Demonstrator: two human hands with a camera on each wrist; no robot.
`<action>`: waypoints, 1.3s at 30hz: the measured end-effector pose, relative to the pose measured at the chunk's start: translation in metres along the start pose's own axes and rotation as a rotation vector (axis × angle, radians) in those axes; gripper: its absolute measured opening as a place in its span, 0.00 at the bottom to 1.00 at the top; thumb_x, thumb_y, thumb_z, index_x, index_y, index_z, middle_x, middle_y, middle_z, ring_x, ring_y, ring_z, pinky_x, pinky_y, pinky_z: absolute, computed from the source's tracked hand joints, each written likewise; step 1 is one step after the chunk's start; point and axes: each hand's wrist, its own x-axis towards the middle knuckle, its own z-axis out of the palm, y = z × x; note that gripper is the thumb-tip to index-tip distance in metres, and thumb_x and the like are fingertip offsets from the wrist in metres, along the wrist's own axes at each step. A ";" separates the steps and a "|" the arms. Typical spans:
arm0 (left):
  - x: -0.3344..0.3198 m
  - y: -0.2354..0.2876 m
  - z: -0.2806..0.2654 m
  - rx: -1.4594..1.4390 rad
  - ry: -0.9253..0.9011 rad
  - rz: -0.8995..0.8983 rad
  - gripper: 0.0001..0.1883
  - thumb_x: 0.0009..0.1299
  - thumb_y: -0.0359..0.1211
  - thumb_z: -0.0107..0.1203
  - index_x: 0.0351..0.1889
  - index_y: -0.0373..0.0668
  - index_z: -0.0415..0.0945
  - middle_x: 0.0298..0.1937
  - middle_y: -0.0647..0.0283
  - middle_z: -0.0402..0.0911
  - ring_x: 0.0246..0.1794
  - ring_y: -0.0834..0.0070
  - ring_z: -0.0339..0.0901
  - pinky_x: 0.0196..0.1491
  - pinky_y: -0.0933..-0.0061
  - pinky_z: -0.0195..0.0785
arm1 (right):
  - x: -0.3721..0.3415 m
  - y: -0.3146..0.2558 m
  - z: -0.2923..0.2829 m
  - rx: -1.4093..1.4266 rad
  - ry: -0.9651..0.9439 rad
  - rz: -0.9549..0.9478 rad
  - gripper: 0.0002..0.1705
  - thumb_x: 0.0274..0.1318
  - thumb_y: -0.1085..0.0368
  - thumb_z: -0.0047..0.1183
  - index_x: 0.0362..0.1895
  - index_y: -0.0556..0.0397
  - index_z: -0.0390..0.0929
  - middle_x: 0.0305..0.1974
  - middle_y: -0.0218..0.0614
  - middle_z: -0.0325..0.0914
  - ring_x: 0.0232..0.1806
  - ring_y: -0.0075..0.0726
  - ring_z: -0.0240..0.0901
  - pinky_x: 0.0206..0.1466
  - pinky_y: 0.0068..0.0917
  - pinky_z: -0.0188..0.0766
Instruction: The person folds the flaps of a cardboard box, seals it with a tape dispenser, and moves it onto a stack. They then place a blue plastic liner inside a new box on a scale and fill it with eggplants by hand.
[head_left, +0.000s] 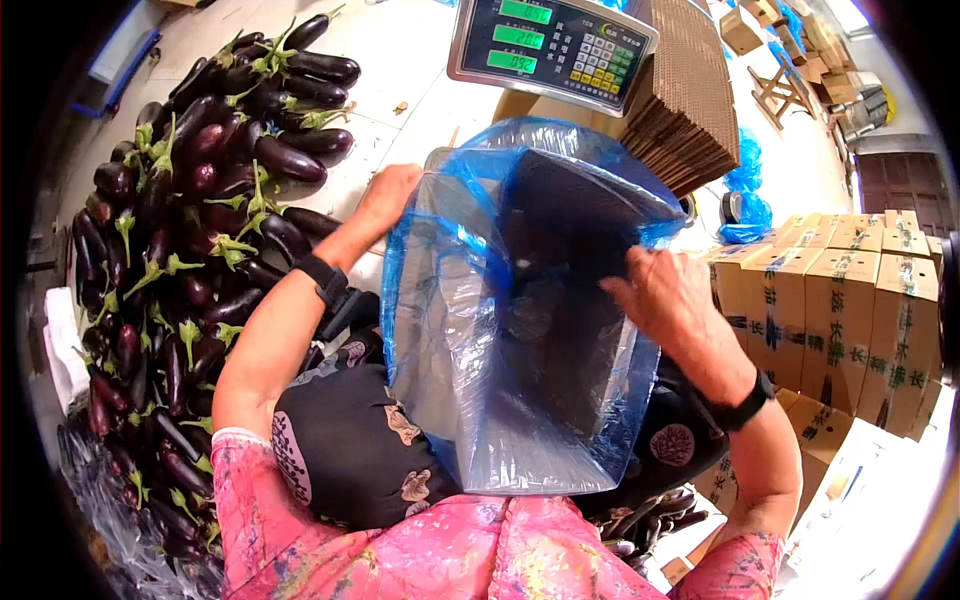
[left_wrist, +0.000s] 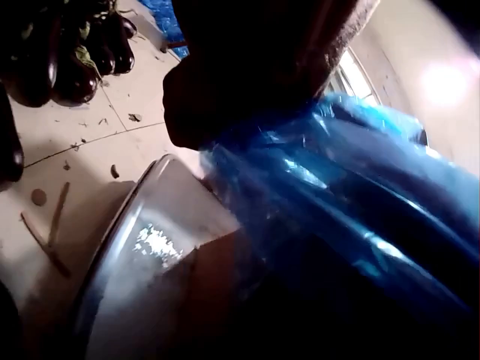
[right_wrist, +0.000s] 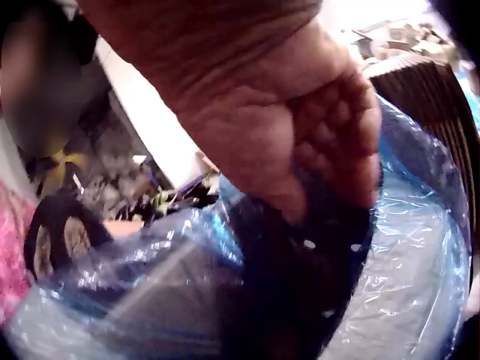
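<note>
A clear blue plastic bag [head_left: 470, 330] stands spread wide between the person's knees, its mouth facing up and its inside dark on the right. The left hand [head_left: 390, 195] grips the bag's upper left rim; in the left wrist view this hand [left_wrist: 247, 82] is in deep shadow above a metal-edged tray [left_wrist: 142, 247]. At the right rim, the right hand [head_left: 672, 295] holds the bag with curled fingers. In the right wrist view, that hand's thumb and fingers [right_wrist: 345, 142] close over dark material at the rim, and its fingertips are partly hidden.
Many eggplants [head_left: 200, 190] lie heaped on the floor at the left. A digital scale display [head_left: 550, 45] stands ahead of the bag, beside a stack of flat cardboard [head_left: 690, 100]. Printed cartons [head_left: 830, 310] are stacked at the right.
</note>
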 end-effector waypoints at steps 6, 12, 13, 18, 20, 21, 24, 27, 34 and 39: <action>-0.034 -0.033 0.082 -1.347 -0.586 -0.211 0.27 0.77 0.49 0.47 0.60 0.34 0.72 0.56 0.60 0.79 0.53 0.74 0.76 0.61 0.71 0.69 | 0.041 -0.056 0.054 0.176 -0.348 -0.319 0.38 0.43 0.51 0.70 0.57 0.52 0.71 0.46 0.50 0.79 0.49 0.54 0.78 0.48 0.46 0.77; -0.069 -0.021 0.061 -0.819 -0.208 -0.144 0.15 0.76 0.39 0.48 0.52 0.39 0.77 0.44 0.66 0.81 0.39 0.78 0.75 0.46 0.77 0.72 | 0.077 -0.066 0.177 0.134 -0.679 -0.350 0.24 0.44 0.55 0.68 0.46 0.52 0.82 0.43 0.50 0.81 0.46 0.51 0.78 0.50 0.43 0.76; -0.068 -0.030 0.045 -0.634 -0.366 -0.061 0.14 0.75 0.38 0.48 0.50 0.40 0.78 0.42 0.67 0.81 0.38 0.79 0.74 0.44 0.76 0.71 | 0.078 -0.062 0.180 0.157 -0.686 -0.343 0.24 0.44 0.55 0.68 0.46 0.53 0.82 0.42 0.49 0.81 0.46 0.50 0.78 0.50 0.42 0.76; -0.153 -0.078 -0.005 -1.057 0.077 -0.427 0.10 0.74 0.35 0.52 0.48 0.42 0.76 0.36 0.67 0.79 0.31 0.84 0.74 0.35 0.81 0.69 | 0.081 -0.044 0.158 0.609 -0.750 -0.195 0.22 0.46 0.56 0.67 0.44 0.55 0.82 0.42 0.44 0.82 0.44 0.43 0.78 0.49 0.38 0.76; -0.201 -0.101 -0.009 -1.043 0.210 -0.585 0.09 0.74 0.36 0.52 0.48 0.43 0.75 0.36 0.68 0.79 0.30 0.85 0.73 0.34 0.82 0.69 | 0.084 -0.037 0.141 0.996 -0.802 -0.070 0.22 0.47 0.56 0.66 0.44 0.55 0.82 0.42 0.43 0.82 0.43 0.40 0.78 0.49 0.36 0.76; -0.224 -0.112 -0.010 -1.054 0.282 -0.649 0.09 0.74 0.36 0.53 0.47 0.43 0.75 0.36 0.68 0.79 0.30 0.85 0.73 0.34 0.83 0.69 | 0.084 -0.036 0.131 1.198 -0.827 -0.014 0.21 0.48 0.56 0.66 0.44 0.56 0.82 0.42 0.42 0.82 0.43 0.39 0.78 0.49 0.35 0.76; -0.281 -0.144 -0.002 -1.111 0.401 -0.736 0.09 0.74 0.36 0.54 0.47 0.45 0.76 0.36 0.69 0.79 0.32 0.84 0.75 0.36 0.81 0.69 | 0.077 -0.039 0.115 1.704 -0.921 0.039 0.21 0.49 0.56 0.65 0.43 0.57 0.82 0.41 0.39 0.83 0.41 0.35 0.78 0.49 0.32 0.76; -0.299 -0.136 0.007 -1.163 0.436 -0.776 0.09 0.75 0.36 0.53 0.48 0.44 0.75 0.36 0.70 0.79 0.32 0.84 0.74 0.36 0.82 0.69 | 0.048 -0.046 0.116 1.798 -0.990 0.050 0.21 0.53 0.56 0.64 0.46 0.56 0.80 0.40 0.37 0.81 0.41 0.34 0.77 0.48 0.30 0.74; -0.236 -0.067 -0.007 -1.247 0.122 -0.525 0.19 0.76 0.43 0.51 0.56 0.39 0.70 0.43 0.65 0.75 0.37 0.83 0.72 0.43 0.79 0.69 | -0.009 -0.120 0.072 1.284 -0.633 -0.153 0.16 0.58 0.63 0.47 0.46 0.60 0.76 0.35 0.36 0.80 0.38 0.27 0.74 0.41 0.35 0.72; -0.177 0.017 -0.056 -1.100 -0.190 -0.289 0.36 0.71 0.51 0.57 0.66 0.35 0.62 0.54 0.55 0.76 0.50 0.70 0.77 0.49 0.76 0.72 | -0.045 -0.138 0.005 0.651 -0.487 -0.469 0.08 0.49 0.68 0.51 0.35 0.55 0.73 0.26 0.44 0.75 0.26 0.48 0.77 0.28 0.44 0.73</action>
